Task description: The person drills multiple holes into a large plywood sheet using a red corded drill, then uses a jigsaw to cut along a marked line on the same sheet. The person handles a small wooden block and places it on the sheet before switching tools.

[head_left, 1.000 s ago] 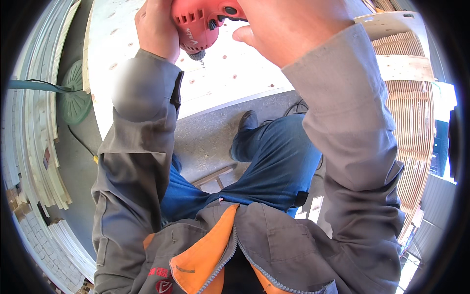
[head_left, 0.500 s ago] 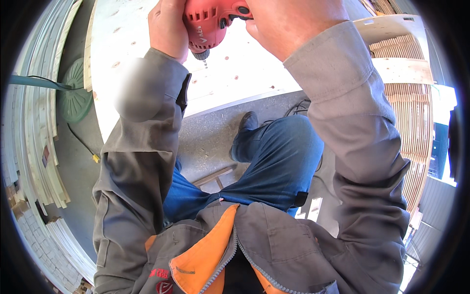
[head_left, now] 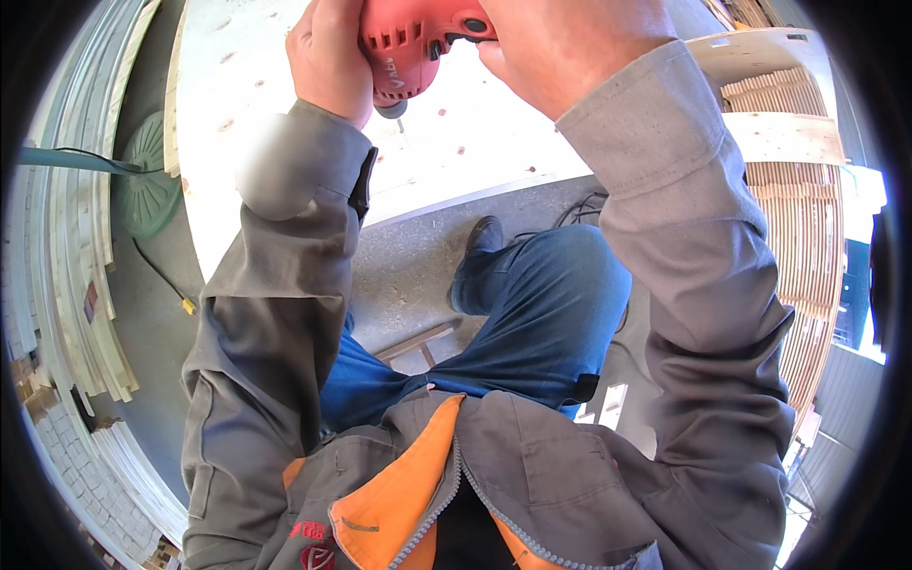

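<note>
A red electric drill (head_left: 404,57) is at the top of the view, its dark chuck tipped down over a pale, brightly lit wood sheet (head_left: 256,123). A thin bit (head_left: 401,125) shows below the chuck; whether its tip touches the wood I cannot tell. On the drill's handle side, my right hand (head_left: 579,52) is closed round the grip, its fingers partly out of view. My left hand (head_left: 332,57) is closed against the other side of the drill body, near the chuck, with most fingertips hidden.
Long boards (head_left: 66,209) are stacked along the left, beside a round green base (head_left: 150,176) with a pole. A cable with a yellow end (head_left: 188,306) lies on the floor. Stacked slatted wood (head_left: 793,237) stands at the right. Dark cables (head_left: 579,209) lie by my leg.
The drill and my left hand have shifted slightly right and down. My right hand has moved a little to the right, with its hold kept.
</note>
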A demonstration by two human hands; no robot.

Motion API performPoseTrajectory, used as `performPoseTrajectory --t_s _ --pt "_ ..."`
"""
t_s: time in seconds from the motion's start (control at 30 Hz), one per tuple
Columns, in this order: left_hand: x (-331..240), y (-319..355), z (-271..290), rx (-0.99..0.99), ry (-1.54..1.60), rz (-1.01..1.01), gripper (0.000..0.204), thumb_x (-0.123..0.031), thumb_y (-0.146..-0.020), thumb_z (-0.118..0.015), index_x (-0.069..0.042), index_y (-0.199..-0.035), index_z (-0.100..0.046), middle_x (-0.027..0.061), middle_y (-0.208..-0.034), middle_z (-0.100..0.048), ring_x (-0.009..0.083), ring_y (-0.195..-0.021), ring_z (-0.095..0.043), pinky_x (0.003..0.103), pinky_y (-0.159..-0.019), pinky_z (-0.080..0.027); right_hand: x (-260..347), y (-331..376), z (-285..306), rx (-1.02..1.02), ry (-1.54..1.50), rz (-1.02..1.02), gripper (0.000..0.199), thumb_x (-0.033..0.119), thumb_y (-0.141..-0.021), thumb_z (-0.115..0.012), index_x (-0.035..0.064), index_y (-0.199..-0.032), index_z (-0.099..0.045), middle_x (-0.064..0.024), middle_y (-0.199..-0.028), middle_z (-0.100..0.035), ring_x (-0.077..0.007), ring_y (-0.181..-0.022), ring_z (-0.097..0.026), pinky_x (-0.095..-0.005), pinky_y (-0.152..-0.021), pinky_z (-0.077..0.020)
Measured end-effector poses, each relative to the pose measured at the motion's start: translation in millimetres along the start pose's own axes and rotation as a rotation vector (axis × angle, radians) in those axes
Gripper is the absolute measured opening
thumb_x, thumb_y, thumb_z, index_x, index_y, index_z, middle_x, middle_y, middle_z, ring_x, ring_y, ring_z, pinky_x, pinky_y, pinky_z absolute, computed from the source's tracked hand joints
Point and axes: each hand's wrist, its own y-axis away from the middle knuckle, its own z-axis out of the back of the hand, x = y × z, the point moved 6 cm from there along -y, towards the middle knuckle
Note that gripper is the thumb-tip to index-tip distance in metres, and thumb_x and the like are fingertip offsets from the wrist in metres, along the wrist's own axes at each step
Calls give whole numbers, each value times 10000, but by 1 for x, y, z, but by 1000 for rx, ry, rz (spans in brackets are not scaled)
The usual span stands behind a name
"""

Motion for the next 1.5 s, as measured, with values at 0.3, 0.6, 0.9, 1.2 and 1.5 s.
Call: performPoseTrajectory --t_s 0.3,0.6,0.9,1.2,1.5 --pt "-5 6 -8 67 -74 15 589 -486 -1082 -422 51 -1185 -639 143 -1074 -724 209 -937 -698 351 -841 -571 2 2 0 46 60 -23 149 155 -922 -595 66 -1024 -659 -142 -880 -700 -341 -760 -737 -441 -663 -592" --pt "2 7 -11 27 -29 5 603 -501 -1068 -453 59 -1194 -638 147 -1083 -716 206 -948 -688 343 -859 -559 -7 1 -10 110 43 -68 145 154 -928 -594 59 -1016 -658 -164 -886 -704 -353 -779 -736 -446 -681 -590" --pt "8 9 -24 54 -61 -18 582 -475 -1068 -461 69 -1152 -648 136 -1040 -709 197 -912 -675 336 -833 -554 -12 18 -5 100 4 -112 135 148 -910 -604 51 -984 -661 -169 -844 -704 -356 -771 -734 -455 -684 -585" --pt "9 8 -25 64 -133 -52 601 -501 -1054 -468 65 -1114 -661 119 -986 -704 188 -848 -660 330 -763 -551 -25 22 -24 -9 -64 -96 124 153 -903 -612 45 -952 -646 -170 -840 -707 -356 -748 -733 -461 -674 -585" --pt "12 8 -23 33 -75 -19 588 -487 -1051 -480 70 -1137 -650 136 -1004 -706 201 -872 -673 339 -780 -556 -20 23 -15 7 -37 -103 124 161 -904 -615 50 -949 -650 -163 -823 -706 -350 -741 -733 -450 -659 -585"
